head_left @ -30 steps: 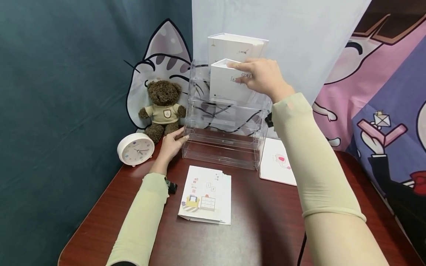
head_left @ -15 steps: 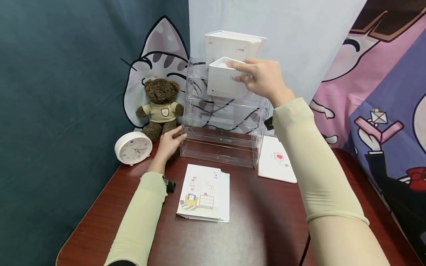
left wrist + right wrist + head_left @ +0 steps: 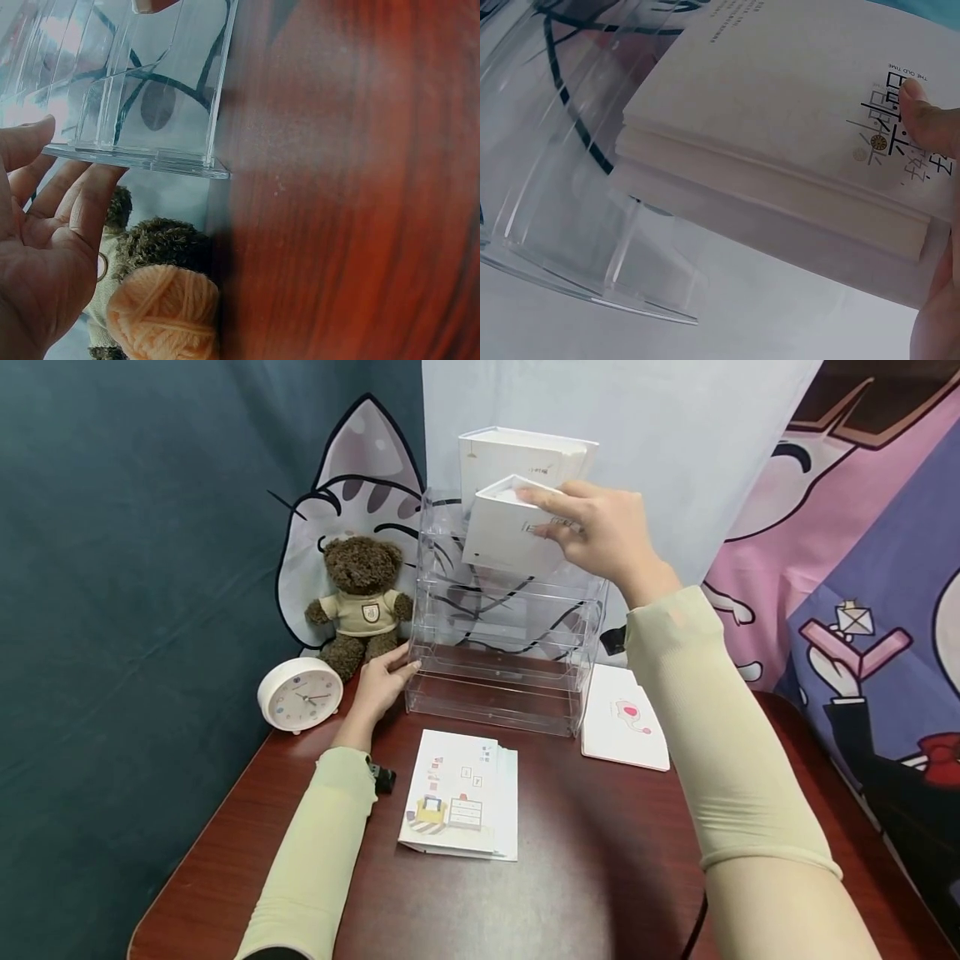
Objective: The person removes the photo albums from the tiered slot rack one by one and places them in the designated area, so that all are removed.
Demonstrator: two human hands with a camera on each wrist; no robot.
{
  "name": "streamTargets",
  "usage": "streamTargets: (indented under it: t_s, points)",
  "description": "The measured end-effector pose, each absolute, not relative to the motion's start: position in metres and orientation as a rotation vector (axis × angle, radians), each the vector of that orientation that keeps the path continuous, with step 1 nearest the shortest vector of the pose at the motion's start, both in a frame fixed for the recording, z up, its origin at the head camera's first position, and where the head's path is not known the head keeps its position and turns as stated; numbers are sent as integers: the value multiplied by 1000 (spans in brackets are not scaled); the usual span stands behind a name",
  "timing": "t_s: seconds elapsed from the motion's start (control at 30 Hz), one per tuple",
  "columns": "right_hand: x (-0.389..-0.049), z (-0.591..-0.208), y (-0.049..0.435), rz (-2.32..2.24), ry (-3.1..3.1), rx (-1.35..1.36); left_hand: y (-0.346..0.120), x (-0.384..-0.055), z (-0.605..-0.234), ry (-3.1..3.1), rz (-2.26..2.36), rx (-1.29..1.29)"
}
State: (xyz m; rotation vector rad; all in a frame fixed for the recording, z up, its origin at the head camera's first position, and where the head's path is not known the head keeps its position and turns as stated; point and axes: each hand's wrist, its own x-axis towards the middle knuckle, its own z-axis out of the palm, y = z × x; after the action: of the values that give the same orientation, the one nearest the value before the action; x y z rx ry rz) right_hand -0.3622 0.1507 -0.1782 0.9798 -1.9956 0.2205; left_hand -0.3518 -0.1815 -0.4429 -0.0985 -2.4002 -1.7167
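Observation:
A clear plastic tiered rack (image 3: 495,677) stands on the brown table. My left hand (image 3: 380,687) pinches its left side, thumb (image 3: 30,142) on one face of the panel and fingers (image 3: 94,196) on the other. High at the rack's upper tiers, my right hand (image 3: 603,527) grips a thick white book (image 3: 506,539) by its upper end, thumb (image 3: 922,116) on the cover with dark lettering and the other fingers behind. The book tilts, its lower end overlapping the rack's tiers. Behind it a second white book (image 3: 510,456) stands in the top tier.
A white booklet (image 3: 453,797) with furniture drawings lies in front of the rack; a white book (image 3: 622,718) with a pink elephant lies at its right. Left are a round white clock (image 3: 303,696), a brown teddy bear (image 3: 363,602) and an orange yarn ball (image 3: 165,311).
My right hand has moved up and to the right, and the gripped book has risen and tilted further. The left hand has stayed at the rack's side.

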Motion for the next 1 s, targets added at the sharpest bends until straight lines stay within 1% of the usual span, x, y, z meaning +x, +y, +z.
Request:
streamTargets:
  t_s: [0.2, 0.6, 0.8, 1.0]
  points:
    - [-357, -177, 154, 209, -1867, 1038, -183, -351, -442, -2388, -1696, -108]
    - [-338, -182, 166, 335, -1826, 1030, -184, -350, -441, -2393, -1692, -116]
    - [-324, -187, 177, 360, -1798, 1033, -183, -351, -442, -2398, -1682, -116]
    - [-302, -199, 188, 425, -1788, 1064, -183, -352, -442, -2402, -1687, -113]
